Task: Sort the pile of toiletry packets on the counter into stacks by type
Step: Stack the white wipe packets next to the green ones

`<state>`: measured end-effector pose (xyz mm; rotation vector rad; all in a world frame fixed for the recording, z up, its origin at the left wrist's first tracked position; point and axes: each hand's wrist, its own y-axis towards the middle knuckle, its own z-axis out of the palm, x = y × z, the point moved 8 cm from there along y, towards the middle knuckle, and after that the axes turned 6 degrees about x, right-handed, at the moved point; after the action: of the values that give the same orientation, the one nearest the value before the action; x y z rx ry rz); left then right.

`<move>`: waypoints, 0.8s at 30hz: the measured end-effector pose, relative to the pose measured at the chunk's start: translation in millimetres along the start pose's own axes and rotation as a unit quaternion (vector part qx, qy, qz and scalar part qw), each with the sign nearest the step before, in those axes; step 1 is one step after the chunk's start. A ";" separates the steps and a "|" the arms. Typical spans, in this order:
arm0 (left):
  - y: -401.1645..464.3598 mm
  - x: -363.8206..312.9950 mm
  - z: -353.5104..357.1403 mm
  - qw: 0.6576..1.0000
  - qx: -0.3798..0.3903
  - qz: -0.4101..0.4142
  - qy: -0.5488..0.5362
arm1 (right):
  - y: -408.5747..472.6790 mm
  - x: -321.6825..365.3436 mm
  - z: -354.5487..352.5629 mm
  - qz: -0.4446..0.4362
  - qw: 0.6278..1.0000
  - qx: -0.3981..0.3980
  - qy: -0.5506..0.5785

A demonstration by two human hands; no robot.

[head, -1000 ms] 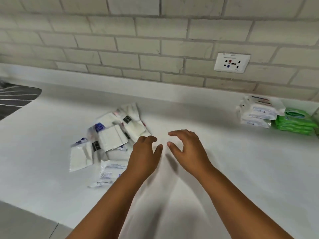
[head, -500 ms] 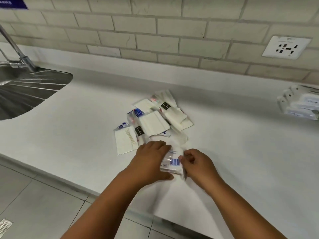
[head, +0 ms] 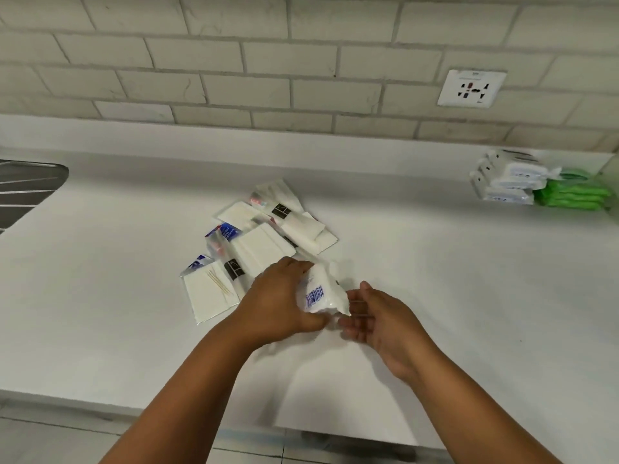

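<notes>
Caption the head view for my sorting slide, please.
Left hand lifts a barcoded packet from the pile toward the open right hand.

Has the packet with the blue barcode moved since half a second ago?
Yes. The barcode packet has come up off the counter beside the pile, tilted upright in the left hand; the right hand has let go, open beside it.

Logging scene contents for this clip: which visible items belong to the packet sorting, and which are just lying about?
Part of the job:
- pile of packets
- barcoded packet, gripped by left hand
- right hand, open beside it
- counter

Just lying about:
- wall socket
- sink
- white packs and green packs, far right
</notes>
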<state>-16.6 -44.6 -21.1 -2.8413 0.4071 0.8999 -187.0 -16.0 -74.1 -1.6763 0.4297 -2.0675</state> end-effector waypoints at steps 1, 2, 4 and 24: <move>-1.5 0.0 -4.3 0.995 -0.012 -0.010 -0.100 | -2.0 -1.6 -1.2 0.021 1.000 0.008 0.020; -2.6 -0.5 -6.1 0.981 -0.018 -0.018 -0.193 | -4.3 -3.3 -0.9 0.040 0.999 0.021 0.027; -1.7 -3.2 -3.7 0.939 -0.019 -0.022 -0.342 | -8.2 -6.4 3.5 0.067 0.996 0.054 0.028; 56.3 -51.8 70.8 0.841 0.066 -0.098 -0.528 | 7.0 41.1 -88.7 -0.020 0.994 0.009 0.107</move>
<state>-112.4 -72.6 -51.1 -1.7810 0.0164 2.0290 -279.3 -46.5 -62.4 -1.4698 0.4464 -2.2833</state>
